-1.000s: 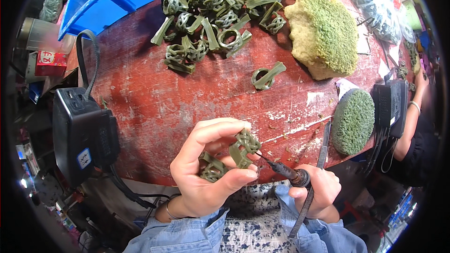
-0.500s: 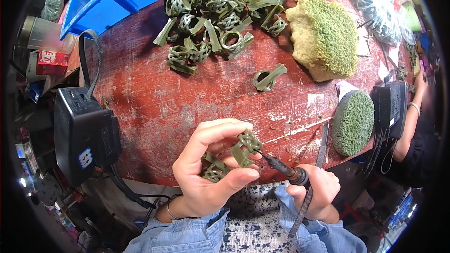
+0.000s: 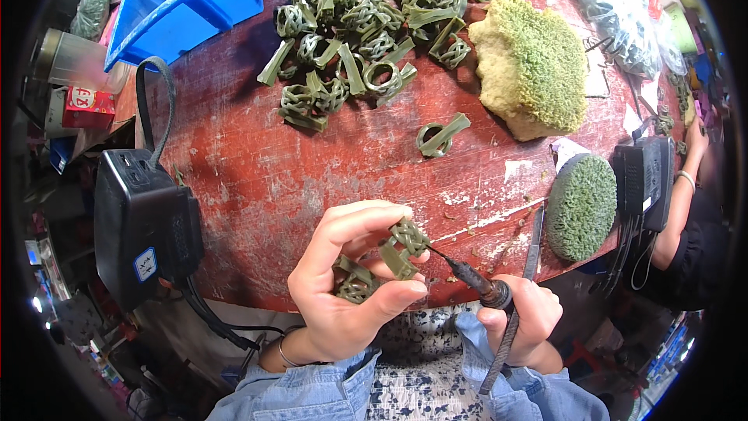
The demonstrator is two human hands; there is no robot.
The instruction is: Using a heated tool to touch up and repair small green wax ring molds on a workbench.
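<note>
My left hand (image 3: pixel 343 288), closed, holds two green openwork ring pieces: one (image 3: pixel 401 245) between fingertips near thumb, the other (image 3: pixel 354 281) against the palm. My right hand (image 3: pixel 522 320) grips a dark pen-like tool (image 3: pixel 479 281) with a thin needle tip at the upper piece's right side; whether it touches is too small to tell. A grey braided cord (image 3: pixel 499 362) runs down beside that hand. Just beyond it a flat metal strip (image 3: pixel 538 226) lies on the scratched red table (image 3: pixel 257 187), near a green textured oval pad (image 3: pixel 580 206).
Several similar rings (image 3: pixel 358 31) are piled at the back; a single ring (image 3: pixel 436 136) lies nearer. Also around: yellow-green sponge (image 3: pixel 538 62), blue bin (image 3: pixel 187 8), black boxes (image 3: pixel 144 218) (image 3: pixel 639 179) with cables, plastic bags (image 3: pixel 608 15). Another person's arm (image 3: pixel 682 187) is at far right.
Both hands and the tool hold nearly the same pose, with only a very slight shift. The table items appear slightly shifted in the view.
</note>
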